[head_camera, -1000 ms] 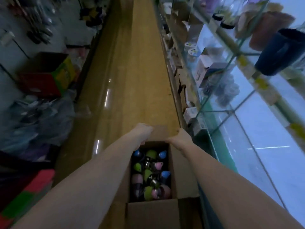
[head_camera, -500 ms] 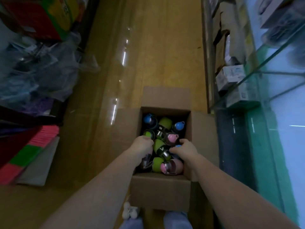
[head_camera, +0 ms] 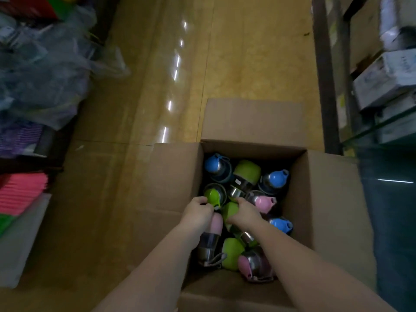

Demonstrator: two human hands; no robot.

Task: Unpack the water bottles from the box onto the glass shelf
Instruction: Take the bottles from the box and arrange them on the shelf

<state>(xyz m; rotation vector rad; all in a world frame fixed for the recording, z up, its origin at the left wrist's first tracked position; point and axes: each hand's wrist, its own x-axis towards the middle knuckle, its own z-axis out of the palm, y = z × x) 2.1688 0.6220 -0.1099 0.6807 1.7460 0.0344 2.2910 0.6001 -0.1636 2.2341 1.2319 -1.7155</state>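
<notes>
Both hands have dropped deeper into the box (head_camera: 333,199): left hand (head_camera: 198,213) grips a pink bottle (head_camera: 215,224), right hand (head_camera: 244,213) a green bottle (head_camera: 229,210). Smooth steel bodies look slippery; hold mid-body.

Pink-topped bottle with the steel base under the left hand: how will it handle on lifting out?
The pink-topped bottle with a steel base looks rigid, so it probably won't flex in the left hand. Its shiny metal lower part may be slippery; the pink upper part likely grips better. It lies wedged among other bottles in the cardboard box, so it may drag neighbours, and being round, could roll on a shelf.
</notes>
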